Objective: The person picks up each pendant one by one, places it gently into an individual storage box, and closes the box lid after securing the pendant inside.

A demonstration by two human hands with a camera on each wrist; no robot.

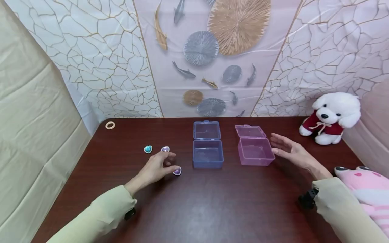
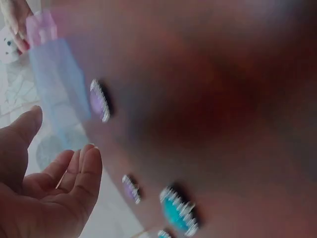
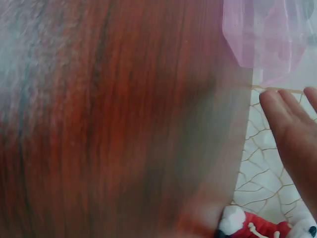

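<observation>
My left hand hovers over the table with its fingers loosely bent and nothing between them. By its thumb in the head view lies a purple heart gem with a pale beaded rim; the left wrist view shows a gap between them. A second purple gem is just beyond the fingers, and a teal heart gem lies farther left. Another teal piece peeks in at the bottom of the left wrist view. My right hand, fingers extended, is beside the pink plastic box, whose lid stands open.
A blue plastic box, lid raised, stands left of the pink one. A beige ring lies at the table's back left corner. On the right are a white plush dog in red and a pink plush toy.
</observation>
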